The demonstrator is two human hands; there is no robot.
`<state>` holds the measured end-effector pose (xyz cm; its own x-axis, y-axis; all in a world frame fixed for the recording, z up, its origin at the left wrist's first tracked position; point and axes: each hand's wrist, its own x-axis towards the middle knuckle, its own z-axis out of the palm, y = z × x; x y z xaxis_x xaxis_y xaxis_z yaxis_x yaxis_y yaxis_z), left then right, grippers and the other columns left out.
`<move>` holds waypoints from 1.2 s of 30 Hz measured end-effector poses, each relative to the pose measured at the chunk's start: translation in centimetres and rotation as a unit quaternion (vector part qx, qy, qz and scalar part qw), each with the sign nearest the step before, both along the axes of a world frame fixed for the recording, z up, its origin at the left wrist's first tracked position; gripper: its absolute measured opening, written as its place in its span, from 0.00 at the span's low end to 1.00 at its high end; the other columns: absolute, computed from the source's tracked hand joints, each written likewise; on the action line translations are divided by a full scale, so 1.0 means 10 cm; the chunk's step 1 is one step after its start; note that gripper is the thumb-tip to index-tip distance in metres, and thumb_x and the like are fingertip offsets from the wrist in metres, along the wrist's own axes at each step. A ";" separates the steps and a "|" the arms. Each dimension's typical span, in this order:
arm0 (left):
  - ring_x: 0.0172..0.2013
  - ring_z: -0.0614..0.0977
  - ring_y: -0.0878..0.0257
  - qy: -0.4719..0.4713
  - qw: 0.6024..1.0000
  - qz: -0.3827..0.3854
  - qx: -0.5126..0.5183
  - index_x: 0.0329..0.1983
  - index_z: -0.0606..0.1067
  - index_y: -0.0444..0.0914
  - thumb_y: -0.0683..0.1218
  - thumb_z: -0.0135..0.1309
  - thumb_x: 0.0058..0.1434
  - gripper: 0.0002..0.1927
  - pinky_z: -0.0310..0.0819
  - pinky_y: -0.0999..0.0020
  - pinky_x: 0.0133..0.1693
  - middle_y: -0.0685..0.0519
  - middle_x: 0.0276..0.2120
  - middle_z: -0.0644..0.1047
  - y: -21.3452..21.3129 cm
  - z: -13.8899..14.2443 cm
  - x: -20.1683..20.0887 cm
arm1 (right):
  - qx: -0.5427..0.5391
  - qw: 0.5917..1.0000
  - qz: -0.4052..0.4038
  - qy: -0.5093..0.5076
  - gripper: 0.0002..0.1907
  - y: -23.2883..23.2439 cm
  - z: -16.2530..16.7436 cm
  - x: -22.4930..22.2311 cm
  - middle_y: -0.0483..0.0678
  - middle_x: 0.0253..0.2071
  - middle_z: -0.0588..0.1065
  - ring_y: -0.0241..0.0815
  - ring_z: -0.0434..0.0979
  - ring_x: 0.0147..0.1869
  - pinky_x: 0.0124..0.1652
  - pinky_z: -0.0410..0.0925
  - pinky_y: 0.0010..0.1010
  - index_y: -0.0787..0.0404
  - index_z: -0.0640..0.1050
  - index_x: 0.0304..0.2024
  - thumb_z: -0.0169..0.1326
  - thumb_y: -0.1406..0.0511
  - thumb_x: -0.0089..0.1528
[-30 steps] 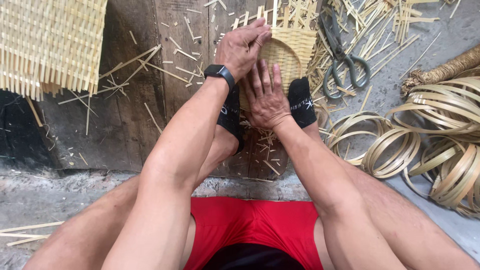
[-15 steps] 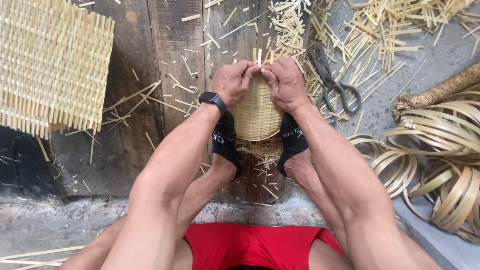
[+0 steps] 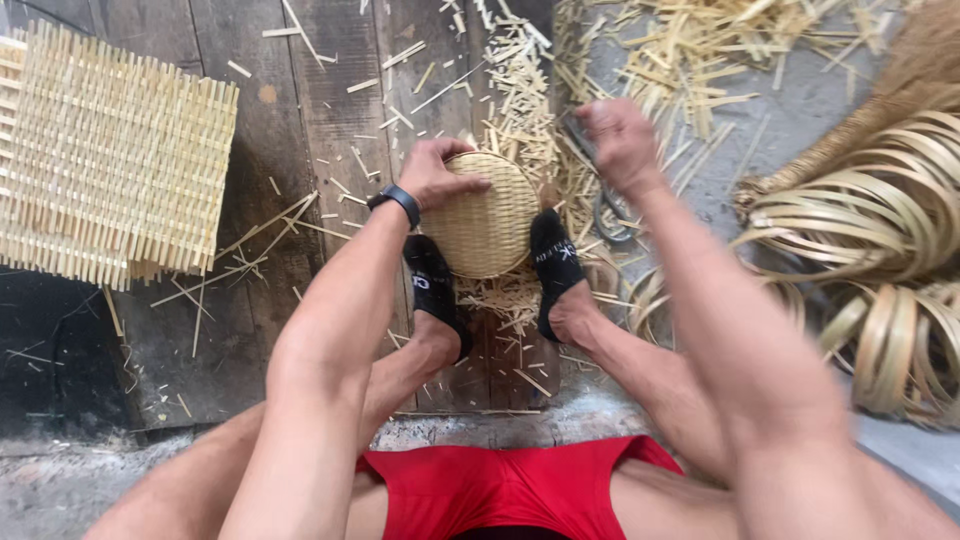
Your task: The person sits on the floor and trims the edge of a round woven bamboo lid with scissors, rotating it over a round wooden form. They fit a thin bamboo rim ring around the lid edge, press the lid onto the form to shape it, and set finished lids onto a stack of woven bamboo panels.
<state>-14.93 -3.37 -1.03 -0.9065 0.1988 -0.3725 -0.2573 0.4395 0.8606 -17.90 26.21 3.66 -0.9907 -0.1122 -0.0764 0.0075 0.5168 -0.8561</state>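
Plank floor [image 3: 300, 90] strewn with bamboo offcuts — left hand [image 3: 435, 175] grips the round basket [image 3: 487, 215], right hand [image 3: 622, 140] loosely curled, empty above scissors [image 3: 610, 215]; one-handed, the basket might slip from between the feet

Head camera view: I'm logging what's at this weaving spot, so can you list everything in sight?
Round woven basket: one, pale straw, held between the feet.
Flat woven mat: one, pale straw, on the boards at left.
Coiled bamboo strips: a pile, tan, at right.
Scissors: one pair, dark, partly hidden behind the right arm.
Bamboo offcuts: many, pale, scattered across boards and ground.
Wooden boards: several, dark brown, underfoot.
Wrist device: one, black, left wrist.
Socks: two, black.
Shorts: red.
Left hand: on the basket rim.
Right hand: raised, blurred, holds nothing visible.
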 end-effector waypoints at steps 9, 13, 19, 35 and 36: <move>0.40 0.80 0.54 0.328 0.914 -0.127 -0.201 0.39 0.73 0.38 0.39 0.63 0.60 0.10 0.65 0.48 0.59 0.49 0.39 0.77 0.52 0.80 0.77 | 0.489 0.848 0.157 -0.127 0.18 1.71 1.30 0.42 0.56 0.47 0.80 0.55 0.80 0.52 0.54 0.71 0.46 0.56 0.83 0.49 0.54 0.53 0.65; 0.50 0.76 0.50 0.447 0.826 -0.178 -0.293 0.38 0.72 0.38 0.38 0.56 0.48 0.13 0.68 0.48 0.58 0.46 0.47 0.73 0.49 0.59 1.30 | 0.365 0.899 0.155 -0.184 0.16 1.57 0.42 0.64 0.51 0.44 0.83 0.52 0.83 0.48 0.52 0.74 0.43 0.54 0.84 0.47 0.57 0.55 0.61; 0.58 0.72 0.49 0.212 0.933 -0.036 -0.287 0.46 0.72 0.39 0.41 0.56 0.57 0.13 0.70 0.54 0.60 0.46 0.55 0.70 0.30 0.35 1.51 | 0.291 0.951 0.060 0.085 0.28 1.09 -0.77 0.96 0.64 0.46 0.76 0.66 0.76 0.51 0.50 0.70 0.49 0.64 0.76 0.50 0.68 0.58 0.52; 0.64 0.63 0.44 0.189 0.935 -0.023 -0.298 0.71 0.61 0.49 0.54 0.70 0.38 0.54 0.61 0.43 0.60 0.45 0.62 0.63 0.85 0.32 0.75 | 0.159 0.971 0.020 -0.178 0.31 1.12 -0.79 0.88 0.61 0.39 0.78 0.54 0.80 0.43 0.46 0.73 0.44 0.69 0.73 0.47 0.65 0.59 0.47; 0.65 0.63 0.46 0.184 0.934 -0.074 -0.298 0.72 0.61 0.49 0.54 0.70 0.40 0.53 0.61 0.44 0.60 0.46 0.63 0.62 0.82 0.29 0.70 | 0.180 0.955 0.008 -0.235 0.32 1.09 -0.71 0.93 0.60 0.38 0.79 0.54 0.81 0.43 0.46 0.73 0.44 0.69 0.73 0.45 0.67 0.55 0.47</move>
